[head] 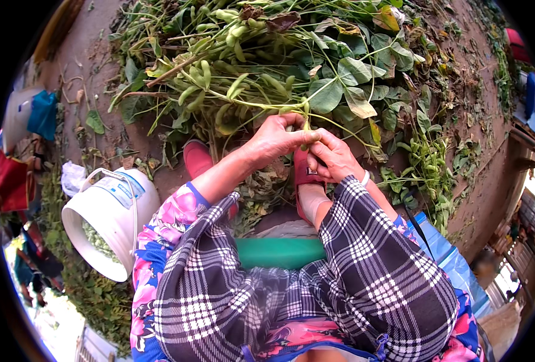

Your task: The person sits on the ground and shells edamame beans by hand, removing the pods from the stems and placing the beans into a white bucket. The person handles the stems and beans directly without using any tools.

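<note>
Both hands meet over a green soybean stalk [249,105] in front of my knees. My left hand [274,135] pinches the stalk near a small cluster of pods [306,106], its thumb reaching toward my other hand. Close against it, my right hand [333,154] grips the lower end by the same cluster, with its fingers curled; what lies inside them is partly hidden. Behind the hands rises a large heap of cut soybean plants [231,59], with plump green pods, broad leaves and some yellowed or dried foliage.
A white plastic bucket [143,190] tilts at my left, with pale green contents inside. Beneath me is a green seat [279,253]. Loose soybean plants [426,163] and blue plastic sheeting [457,267] lie on the right. Red shoes [197,158] are on my feet.
</note>
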The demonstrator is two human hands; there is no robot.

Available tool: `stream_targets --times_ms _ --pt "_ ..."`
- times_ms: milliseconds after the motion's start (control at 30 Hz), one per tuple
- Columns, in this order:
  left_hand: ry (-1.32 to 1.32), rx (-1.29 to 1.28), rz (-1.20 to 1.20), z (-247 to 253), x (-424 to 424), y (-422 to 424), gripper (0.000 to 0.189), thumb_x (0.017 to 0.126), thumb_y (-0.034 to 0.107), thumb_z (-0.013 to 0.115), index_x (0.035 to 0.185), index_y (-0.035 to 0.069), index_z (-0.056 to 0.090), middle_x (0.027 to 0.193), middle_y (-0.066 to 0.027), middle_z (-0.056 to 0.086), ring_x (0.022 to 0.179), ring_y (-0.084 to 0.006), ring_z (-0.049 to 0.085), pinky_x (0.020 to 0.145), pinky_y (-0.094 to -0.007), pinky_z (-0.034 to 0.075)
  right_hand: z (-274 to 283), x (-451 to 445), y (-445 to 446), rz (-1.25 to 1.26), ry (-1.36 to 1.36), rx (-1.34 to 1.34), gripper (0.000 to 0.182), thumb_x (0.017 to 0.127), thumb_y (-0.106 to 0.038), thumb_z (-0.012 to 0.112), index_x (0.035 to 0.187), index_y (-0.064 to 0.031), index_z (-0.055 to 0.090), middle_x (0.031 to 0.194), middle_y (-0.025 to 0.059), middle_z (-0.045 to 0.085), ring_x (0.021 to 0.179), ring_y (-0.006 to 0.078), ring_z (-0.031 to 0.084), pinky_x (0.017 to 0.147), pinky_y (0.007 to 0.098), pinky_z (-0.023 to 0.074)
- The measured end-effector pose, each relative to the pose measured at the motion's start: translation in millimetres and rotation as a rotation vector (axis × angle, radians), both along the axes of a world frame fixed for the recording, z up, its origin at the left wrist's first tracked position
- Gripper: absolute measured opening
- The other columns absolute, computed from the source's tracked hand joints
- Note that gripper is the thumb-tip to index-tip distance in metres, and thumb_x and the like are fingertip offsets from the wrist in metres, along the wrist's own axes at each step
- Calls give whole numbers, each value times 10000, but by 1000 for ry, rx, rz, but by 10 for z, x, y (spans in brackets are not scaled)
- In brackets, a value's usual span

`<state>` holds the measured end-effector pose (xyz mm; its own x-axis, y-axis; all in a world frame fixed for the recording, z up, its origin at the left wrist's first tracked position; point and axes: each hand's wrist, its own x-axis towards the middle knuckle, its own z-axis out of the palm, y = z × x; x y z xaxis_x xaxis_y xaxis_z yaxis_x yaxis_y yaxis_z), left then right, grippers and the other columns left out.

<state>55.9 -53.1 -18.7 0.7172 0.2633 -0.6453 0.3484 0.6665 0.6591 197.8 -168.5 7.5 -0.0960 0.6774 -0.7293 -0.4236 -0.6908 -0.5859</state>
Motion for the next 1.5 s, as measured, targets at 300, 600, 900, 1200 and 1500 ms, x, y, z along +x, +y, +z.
stream_targets --times_ms 300,600,900,1200,1500 --pt "-136 -151 184 -52 24 -122 259 901 203 576 1075 11 593 862 7 596 636 -39 505 492 -167 382 -47 -172 6 -200 -235 20 156 917 -208 545 916 -54 572 670 11 596 532 37 479 454 190 358" --pt "-193 -283 180 -50 -58 31 289 917 145 529 1157 -14 558 883 -18 590 679 -52 508 520 -160 376 -34 -111 55 -157 -490 122 193 896 -213 564 845 -27 580 634 -9 577 523 45 487 475 216 386" --pt "-104 -108 143 -190 -59 73 271 873 190 610 1105 52 610 712 59 504 542 -15 396 463 -168 274 -59 93 56 -122 -246 46 179 924 -248 508 849 -87 529 504 -23 432 337 45 308 310 203 220" --pt "-168 -379 124 -206 -77 98 200 868 171 615 1011 31 596 739 29 547 550 -12 436 432 -144 303 -69 38 12 139 -1064 425 198 788 -139 667 932 -59 556 750 140 625 661 245 648 588 330 501" --pt "-140 -284 192 -180 -75 15 206 870 157 611 987 -11 587 825 -42 590 600 -64 531 440 -160 389 -7 -98 -63 221 -418 297 216 938 -137 393 1052 -29 541 833 28 534 616 88 487 570 228 418"
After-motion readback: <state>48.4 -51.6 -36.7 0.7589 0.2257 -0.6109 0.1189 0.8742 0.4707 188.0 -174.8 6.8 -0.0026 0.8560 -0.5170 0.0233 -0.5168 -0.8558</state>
